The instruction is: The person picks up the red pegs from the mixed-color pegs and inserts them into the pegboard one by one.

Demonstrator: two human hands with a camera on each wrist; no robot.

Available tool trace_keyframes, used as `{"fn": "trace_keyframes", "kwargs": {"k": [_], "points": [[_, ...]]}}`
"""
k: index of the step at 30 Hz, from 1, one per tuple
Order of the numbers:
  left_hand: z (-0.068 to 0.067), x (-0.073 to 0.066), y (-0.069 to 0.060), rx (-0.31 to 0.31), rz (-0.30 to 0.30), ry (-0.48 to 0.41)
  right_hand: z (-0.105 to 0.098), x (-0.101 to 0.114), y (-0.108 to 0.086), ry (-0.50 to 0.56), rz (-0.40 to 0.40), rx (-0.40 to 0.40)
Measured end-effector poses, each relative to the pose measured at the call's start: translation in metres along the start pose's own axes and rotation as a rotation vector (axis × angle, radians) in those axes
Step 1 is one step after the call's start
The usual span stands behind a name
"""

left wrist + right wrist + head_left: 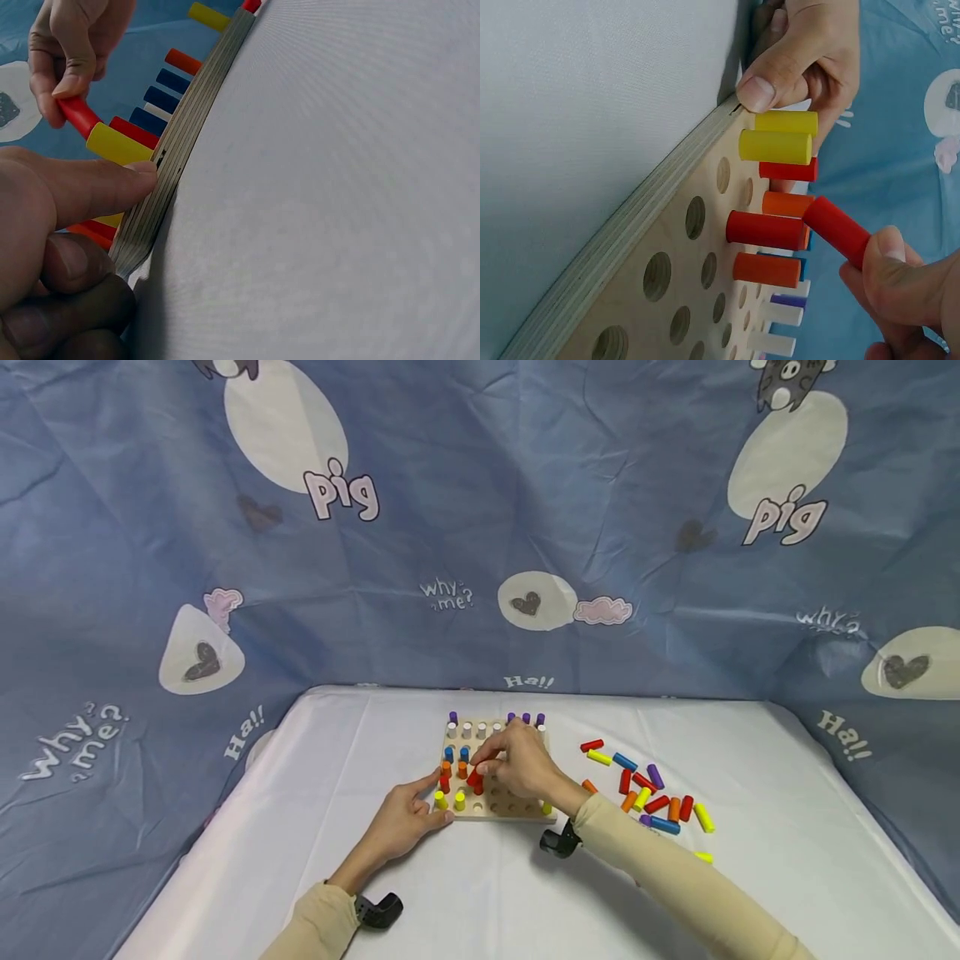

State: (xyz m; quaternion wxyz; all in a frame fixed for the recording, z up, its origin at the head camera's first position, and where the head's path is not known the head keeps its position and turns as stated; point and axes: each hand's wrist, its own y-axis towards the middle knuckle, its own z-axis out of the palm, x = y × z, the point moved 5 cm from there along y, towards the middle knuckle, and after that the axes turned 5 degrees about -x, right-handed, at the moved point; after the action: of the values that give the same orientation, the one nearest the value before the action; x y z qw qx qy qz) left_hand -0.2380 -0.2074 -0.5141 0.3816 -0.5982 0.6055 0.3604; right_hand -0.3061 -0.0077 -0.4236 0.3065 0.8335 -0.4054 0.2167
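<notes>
My right hand [517,764] pinches a red peg [836,229] between thumb and fingers, tilted above the wooden pegboard [682,271]. Its free end appears close to the tops of a standing red peg [765,230] and an orange peg [787,203]; I cannot tell whether they touch. At the board's near left corner, my left hand [401,818] grips the edge, thumb in front and index finger along the side. Yellow pegs [775,146] stand in the front row, with red, orange, blue, white and purple rows behind. The right hand hides part of the board.
Several loose pegs in red, yellow, blue, orange and purple lie on the white tablecloth [750,760] right of the board, including a blue peg [664,825] and a yellow peg [703,817]. A blue printed curtain [420,652] hangs behind the table.
</notes>
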Motion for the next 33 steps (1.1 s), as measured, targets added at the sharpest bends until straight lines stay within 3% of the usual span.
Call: {"fn": "trace_keyframes", "kwargs": {"k": [9,27,33], "points": [[-0.002,0.0,0.0,-0.006,0.009,0.014,0.014,-0.003,0.002,0.03,0.043,0.034],[0.0,0.0,-0.001,0.003,-0.016,0.003,0.03,0.002,0.005,0.06,0.002,0.094],[0.0,0.0,0.0,0.005,-0.005,0.011,0.033,0.002,0.006,0.014,-0.019,0.08]]}}
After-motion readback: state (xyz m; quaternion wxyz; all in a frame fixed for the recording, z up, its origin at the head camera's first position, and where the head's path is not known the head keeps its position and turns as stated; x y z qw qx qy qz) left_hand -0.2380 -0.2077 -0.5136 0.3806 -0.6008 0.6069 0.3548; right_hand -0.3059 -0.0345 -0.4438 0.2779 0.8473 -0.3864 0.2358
